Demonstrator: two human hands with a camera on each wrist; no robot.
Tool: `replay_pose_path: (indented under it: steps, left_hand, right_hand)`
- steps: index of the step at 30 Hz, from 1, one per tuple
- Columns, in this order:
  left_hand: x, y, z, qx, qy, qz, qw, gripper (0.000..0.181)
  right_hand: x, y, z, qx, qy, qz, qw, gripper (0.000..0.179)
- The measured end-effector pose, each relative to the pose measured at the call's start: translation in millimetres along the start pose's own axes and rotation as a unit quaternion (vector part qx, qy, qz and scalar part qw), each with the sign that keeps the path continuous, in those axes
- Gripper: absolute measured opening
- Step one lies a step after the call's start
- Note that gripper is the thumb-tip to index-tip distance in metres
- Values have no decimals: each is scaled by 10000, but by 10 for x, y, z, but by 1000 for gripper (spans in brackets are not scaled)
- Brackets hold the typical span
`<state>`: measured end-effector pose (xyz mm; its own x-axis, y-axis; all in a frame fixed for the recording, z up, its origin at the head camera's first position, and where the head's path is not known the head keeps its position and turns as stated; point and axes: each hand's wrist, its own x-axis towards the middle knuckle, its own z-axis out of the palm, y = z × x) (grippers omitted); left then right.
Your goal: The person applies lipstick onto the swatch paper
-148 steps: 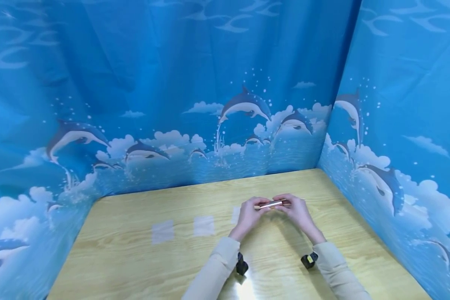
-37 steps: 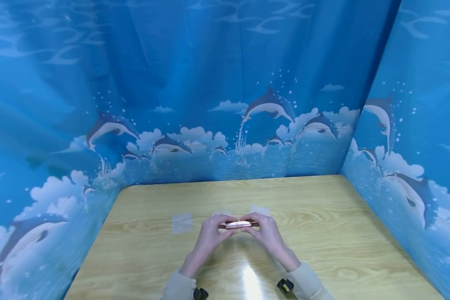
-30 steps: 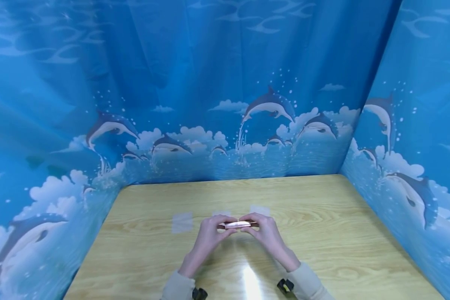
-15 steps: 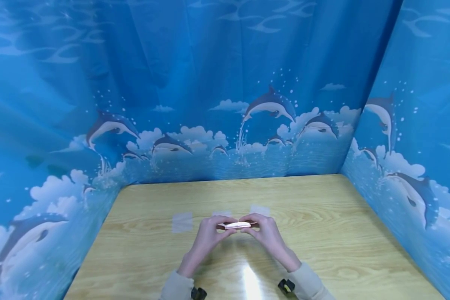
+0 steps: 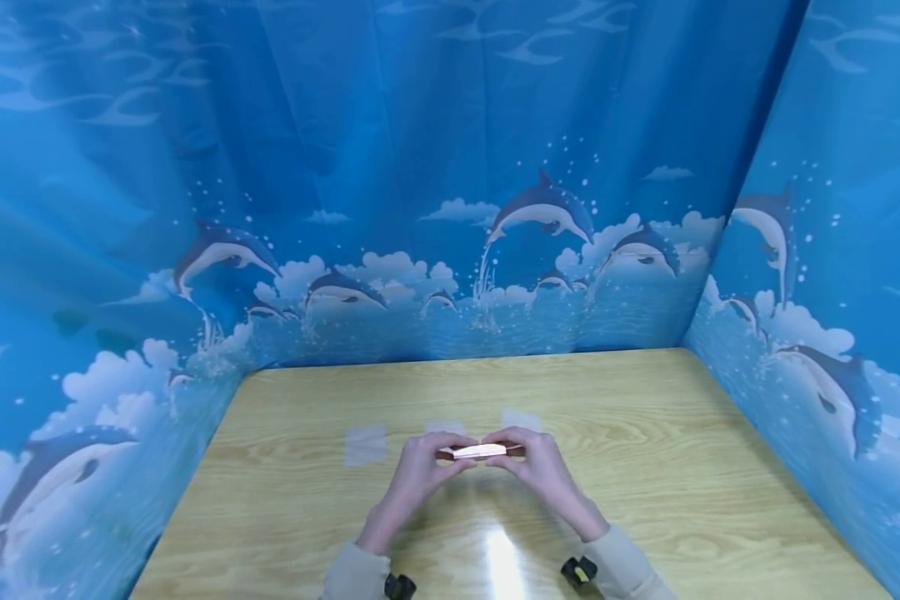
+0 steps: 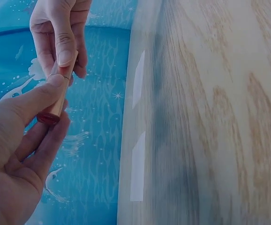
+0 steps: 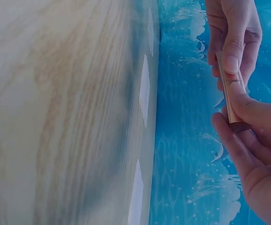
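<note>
A slim rose-gold lipstick tube [image 5: 480, 451] is held level above the table, one end in each hand. My left hand [image 5: 418, 468] pinches its left part between thumb and fingers; my right hand [image 5: 537, 468] does the same on the right. In the left wrist view, a thin seam crosses the tube [image 6: 59, 99] by the left thumb's tip, and a dark red end face shows near the left fingers. From the right wrist, the tube [image 7: 228, 101] runs between both thumbs, its nearer end dark. Fingers cover parts of both ends.
The wood-grain table [image 5: 645, 483] bears three pale square patches in a row: a left one [image 5: 365, 445], a middle one [image 5: 445, 427] partly behind the left hand, and a right one [image 5: 521, 419]. A blue dolphin-print curtain [image 5: 390, 167] encloses the back and sides.
Compared with the oldest frame, both hands and the lipstick tube are farther left over the table and nearer the person; the tube has gone from tilted to level. Over the last second, hardly anything moves.
</note>
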<state>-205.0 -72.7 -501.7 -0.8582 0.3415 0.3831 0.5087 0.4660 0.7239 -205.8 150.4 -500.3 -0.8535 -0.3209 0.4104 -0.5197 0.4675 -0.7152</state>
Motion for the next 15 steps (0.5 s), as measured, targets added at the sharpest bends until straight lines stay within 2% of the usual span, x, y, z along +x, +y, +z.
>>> replay_pose_path:
  steps: [4, 7, 15]
  left_hand:
    - [-25, -32, -66, -51, 384, -472, 9981, 22]
    - [-54, -56, -115, -247, 606, -759, 9950, 22]
    - [-60, -42, -84, -674, 519, -750, 9935, 24]
  right_hand:
    - [-26, 81, -119, -70, 421, 283, 9987, 26]
    - [-55, 128, -193, -68, 664, 520, 9964, 26]
    - [-87, 154, -222, 46, 641, 671, 9957, 27]
